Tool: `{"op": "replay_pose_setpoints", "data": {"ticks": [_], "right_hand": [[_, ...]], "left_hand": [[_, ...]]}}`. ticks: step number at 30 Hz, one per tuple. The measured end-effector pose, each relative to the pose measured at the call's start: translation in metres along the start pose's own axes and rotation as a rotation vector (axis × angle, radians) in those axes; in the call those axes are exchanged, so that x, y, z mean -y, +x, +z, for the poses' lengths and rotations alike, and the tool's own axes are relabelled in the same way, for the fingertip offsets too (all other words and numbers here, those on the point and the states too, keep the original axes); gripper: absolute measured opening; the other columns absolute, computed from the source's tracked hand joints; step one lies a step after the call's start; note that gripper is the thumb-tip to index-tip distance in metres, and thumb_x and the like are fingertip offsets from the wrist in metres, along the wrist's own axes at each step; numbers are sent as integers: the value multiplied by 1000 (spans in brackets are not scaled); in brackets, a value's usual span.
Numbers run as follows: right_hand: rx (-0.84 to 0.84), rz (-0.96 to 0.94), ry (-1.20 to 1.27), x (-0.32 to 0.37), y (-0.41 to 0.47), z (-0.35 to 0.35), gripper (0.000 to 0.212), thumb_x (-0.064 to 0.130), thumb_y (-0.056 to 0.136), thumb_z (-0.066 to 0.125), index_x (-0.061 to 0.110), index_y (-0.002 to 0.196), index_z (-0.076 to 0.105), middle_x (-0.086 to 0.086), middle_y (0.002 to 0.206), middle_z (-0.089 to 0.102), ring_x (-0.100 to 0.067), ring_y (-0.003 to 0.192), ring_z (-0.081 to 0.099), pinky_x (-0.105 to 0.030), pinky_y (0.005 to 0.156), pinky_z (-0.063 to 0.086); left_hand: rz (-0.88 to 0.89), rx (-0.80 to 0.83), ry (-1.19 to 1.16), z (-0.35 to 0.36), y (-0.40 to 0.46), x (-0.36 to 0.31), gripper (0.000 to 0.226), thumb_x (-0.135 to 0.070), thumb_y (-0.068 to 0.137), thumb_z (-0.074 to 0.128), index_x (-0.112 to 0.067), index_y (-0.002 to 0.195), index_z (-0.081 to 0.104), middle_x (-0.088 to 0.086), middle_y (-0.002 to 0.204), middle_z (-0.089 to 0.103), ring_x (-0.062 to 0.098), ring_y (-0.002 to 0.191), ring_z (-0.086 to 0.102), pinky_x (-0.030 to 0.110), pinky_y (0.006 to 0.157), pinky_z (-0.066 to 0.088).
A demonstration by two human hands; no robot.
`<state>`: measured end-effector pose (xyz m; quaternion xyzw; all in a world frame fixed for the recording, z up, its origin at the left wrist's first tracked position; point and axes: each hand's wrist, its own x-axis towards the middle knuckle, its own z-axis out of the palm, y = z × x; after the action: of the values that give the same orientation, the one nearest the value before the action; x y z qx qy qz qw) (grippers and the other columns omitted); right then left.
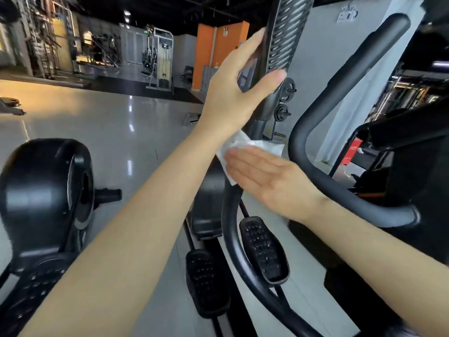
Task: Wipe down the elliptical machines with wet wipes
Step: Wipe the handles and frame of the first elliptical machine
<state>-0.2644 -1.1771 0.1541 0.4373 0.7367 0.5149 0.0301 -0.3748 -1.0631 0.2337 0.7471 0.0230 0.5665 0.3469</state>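
Note:
A black elliptical machine fills the right and middle of the view. Its ribbed upright handle [286,37] rises at top centre. My left hand [233,88] grips that handle just below the ribbed part, thumb on the right side and fingers wrapped behind. Lower down, my right hand [264,176] lies flat with straight fingers and presses a white wet wipe [262,145] against the handle's black arm [233,215]. Two studded foot pedals [263,249] sit below my arms.
A curved grey fixed handlebar [315,117] loops at the right beside the machine's dark console. Another black elliptical's flywheel housing [46,193] stands at the left. Glossy grey floor [109,122] stretches behind, with weight machines and an orange pillar [218,54] in the background.

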Motion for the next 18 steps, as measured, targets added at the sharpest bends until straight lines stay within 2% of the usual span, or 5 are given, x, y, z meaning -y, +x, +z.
{"op": "replay_pose_setpoints", "data": {"ticks": [4, 9, 12, 15, 18], "right_hand": [[-84, 84, 36, -7, 0, -1, 33, -4, 97, 52, -3, 129, 60, -17, 139, 55, -29, 134, 48, -42, 113, 37], [13, 36, 97, 43, -37, 33, 42, -6, 93, 55, 0, 135, 56, -14, 145, 49, -27, 140, 40, -40, 117, 31], [50, 26, 99, 56, -44, 41, 42, -4, 99, 38, 4, 136, 56, -11, 147, 47, -22, 141, 37, -38, 120, 24], [-78, 180, 134, 32, -22, 28, 41, -3, 100, 37, 4, 135, 56, -10, 145, 49, -21, 139, 40, -36, 118, 28], [-253, 333, 135, 0, 1, 12, 42, -6, 95, 50, 2, 136, 55, -11, 145, 50, -23, 138, 42, -39, 117, 32]], "left_hand": [[25, -23, 22, -2, -1, -1, 62, -30, 94, 65, -15, 148, 39, -15, 138, 45, 10, 136, 42, 17, 111, 33], [48, -37, 53, -3, -4, -1, 76, -29, 92, 67, -12, 153, 26, -1, 150, 36, 16, 142, 35, 38, 118, 29], [-10, -40, 35, -3, -6, -3, 82, -31, 92, 67, -21, 156, 18, -12, 145, 32, 13, 143, 31, 40, 119, 27], [-51, -37, 22, -4, -7, -4, 83, -32, 91, 69, -27, 155, 17, -13, 147, 31, 9, 142, 32, 34, 118, 27], [-125, -19, -2, -7, -6, -8, 83, -32, 89, 70, -32, 154, 19, -11, 151, 31, 6, 139, 33, 31, 116, 30]]}}
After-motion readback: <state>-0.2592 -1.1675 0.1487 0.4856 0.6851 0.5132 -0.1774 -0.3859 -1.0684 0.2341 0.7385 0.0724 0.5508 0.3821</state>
